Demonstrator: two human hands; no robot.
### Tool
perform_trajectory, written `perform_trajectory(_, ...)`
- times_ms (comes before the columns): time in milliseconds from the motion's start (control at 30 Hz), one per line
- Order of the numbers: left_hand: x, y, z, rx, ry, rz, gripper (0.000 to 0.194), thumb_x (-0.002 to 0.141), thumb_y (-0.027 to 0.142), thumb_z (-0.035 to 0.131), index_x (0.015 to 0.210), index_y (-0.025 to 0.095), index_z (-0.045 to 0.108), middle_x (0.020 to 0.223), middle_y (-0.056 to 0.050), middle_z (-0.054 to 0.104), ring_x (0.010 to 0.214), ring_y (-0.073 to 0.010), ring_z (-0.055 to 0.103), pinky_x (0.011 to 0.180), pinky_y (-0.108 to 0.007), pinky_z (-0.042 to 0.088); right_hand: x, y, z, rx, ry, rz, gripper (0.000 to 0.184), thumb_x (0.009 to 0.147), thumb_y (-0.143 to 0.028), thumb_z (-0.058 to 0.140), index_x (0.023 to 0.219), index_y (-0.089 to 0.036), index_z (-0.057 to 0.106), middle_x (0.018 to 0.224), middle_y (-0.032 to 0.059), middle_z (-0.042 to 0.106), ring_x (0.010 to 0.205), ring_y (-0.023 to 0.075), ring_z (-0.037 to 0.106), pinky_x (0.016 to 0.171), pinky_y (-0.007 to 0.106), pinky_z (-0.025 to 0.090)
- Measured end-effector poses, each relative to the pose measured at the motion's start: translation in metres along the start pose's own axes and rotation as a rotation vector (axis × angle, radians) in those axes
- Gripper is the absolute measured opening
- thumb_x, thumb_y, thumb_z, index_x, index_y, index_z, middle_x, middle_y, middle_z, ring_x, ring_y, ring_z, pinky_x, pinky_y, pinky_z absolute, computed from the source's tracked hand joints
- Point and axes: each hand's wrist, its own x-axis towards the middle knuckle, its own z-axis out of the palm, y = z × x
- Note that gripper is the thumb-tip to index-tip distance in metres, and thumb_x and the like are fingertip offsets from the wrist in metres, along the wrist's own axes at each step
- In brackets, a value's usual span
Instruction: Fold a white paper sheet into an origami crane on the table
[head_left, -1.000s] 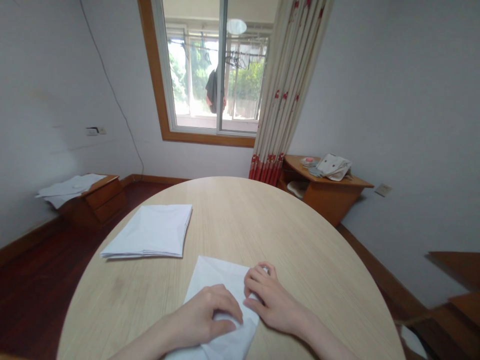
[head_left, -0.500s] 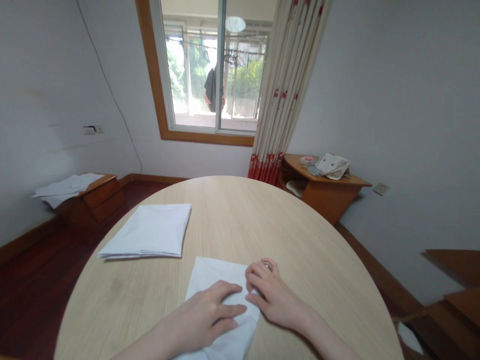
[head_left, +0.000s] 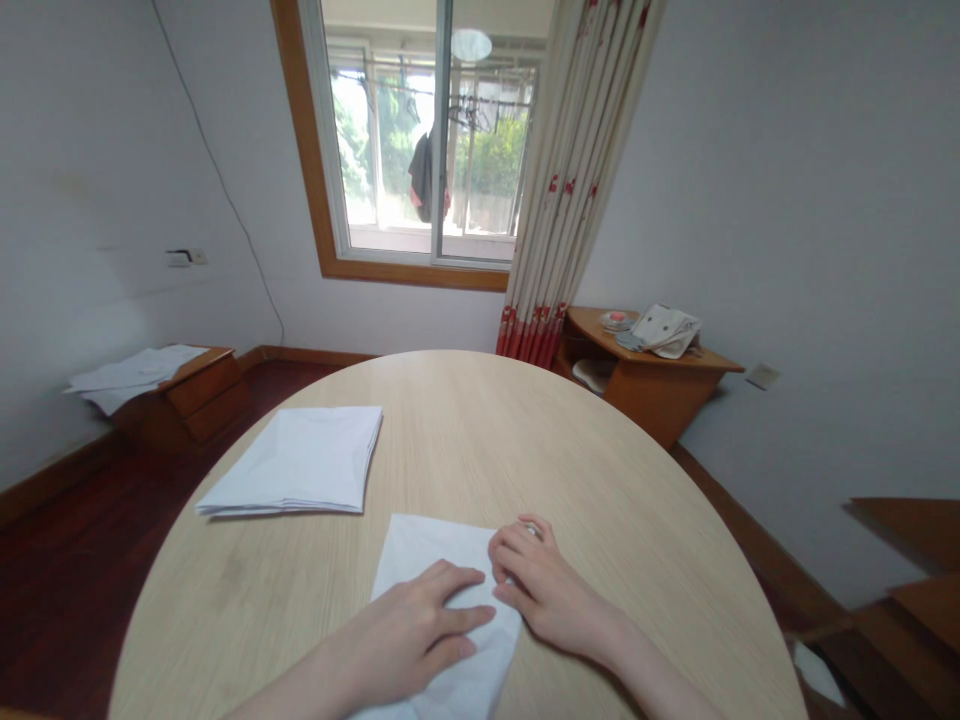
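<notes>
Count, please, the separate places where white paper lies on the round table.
2: the paper stack at left on the table, and the near paper under the left hand, with the right hand at its edge. Extra sheets may be hidden in either.

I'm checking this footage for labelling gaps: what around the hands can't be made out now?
Near end of the white sheet: cut off by the head view's bottom edge.
Its surface under the left hand: covered by that hand, head view.
What the right hand may hold: hidden by its curled fingers, head view.
Layer count in the white stack: edges too fine, head view.
</notes>
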Motion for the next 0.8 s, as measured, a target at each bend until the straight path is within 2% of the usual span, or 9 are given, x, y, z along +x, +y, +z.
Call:
perform_trajectory(233,0.0009,-0.0009,0.0005,0.022,0.005,0.001,0.04,0.093,0.023,0.054,0.132,0.033,0.054,0.135,-0.004,0.051,0.12,-0.0252,0.05,0.1,-0.041,0.046,-0.0003,0.0003,-0.0007,-0.024,0.001,0.012,0.013,0.085,-0.011,0.055,0.082,-0.021,0.048,0.096,-0.0006,0.056,0.096,0.0162,0.053,0.105,0.043,0.022)
perform_trajectory(400,0.0006,-0.0013,0.0004,0.099,0.014,-0.027,0.037,0.095,0.022,0.051,0.131,0.03,0.055,0.136,-0.005,0.05,0.12,-0.0259,0.05,0.099,-0.042,0.046,-0.0003,0.0022,0.0014,-0.06,0.075,-0.009,0.008,0.089,-0.016,0.053,0.094,-0.022,0.051,0.111,0.0055,0.058,0.11,0.0216,0.05,0.105,0.047,0.025)
perform_trajectory(567,-0.0004,-0.0034,0.0015,0.143,0.054,-0.042,0.035,0.095,0.023,0.05,0.129,0.031,0.056,0.133,-0.005,0.052,0.116,-0.0261,0.053,0.095,-0.043,0.049,-0.0014,0.0046,0.0035,-0.102,0.151,-0.056,0.022,0.089,-0.015,0.049,0.111,-0.021,0.049,0.128,0.0115,0.052,0.119,0.0264,0.044,0.101,0.049,0.031)
perform_trajectory(633,-0.0002,-0.0041,0.0018,0.145,0.055,-0.047,0.035,0.096,0.023,0.05,0.129,0.032,0.056,0.133,-0.005,0.052,0.116,-0.0258,0.053,0.095,-0.042,0.049,-0.0027,0.0041,0.0025,-0.109,0.166,-0.059,0.021,0.089,-0.017,0.049,0.11,-0.02,0.05,0.123,0.013,0.054,0.114,0.0268,0.047,0.096,0.046,0.036)
perform_trajectory(733,0.0003,-0.0042,0.0017,0.15,0.042,-0.055,0.036,0.095,0.022,0.051,0.13,0.032,0.055,0.133,-0.005,0.052,0.116,-0.0255,0.052,0.095,-0.042,0.049,-0.0048,0.002,0.0002,-0.153,0.09,-0.054,0.008,0.089,-0.023,0.05,0.09,-0.017,0.055,0.097,0.0101,0.062,0.091,0.0234,0.054,0.08,0.037,0.042)
perform_trajectory(800,0.0007,-0.0036,0.0013,0.153,0.035,-0.064,0.037,0.095,0.022,0.052,0.13,0.032,0.055,0.133,-0.005,0.052,0.116,-0.0253,0.052,0.095,-0.042,0.049,-0.0057,0.0007,-0.0009,-0.2,0.009,-0.071,0.017,0.09,-0.025,0.049,0.077,-0.017,0.056,0.081,0.0069,0.063,0.078,0.0204,0.054,0.069,0.032,0.04)
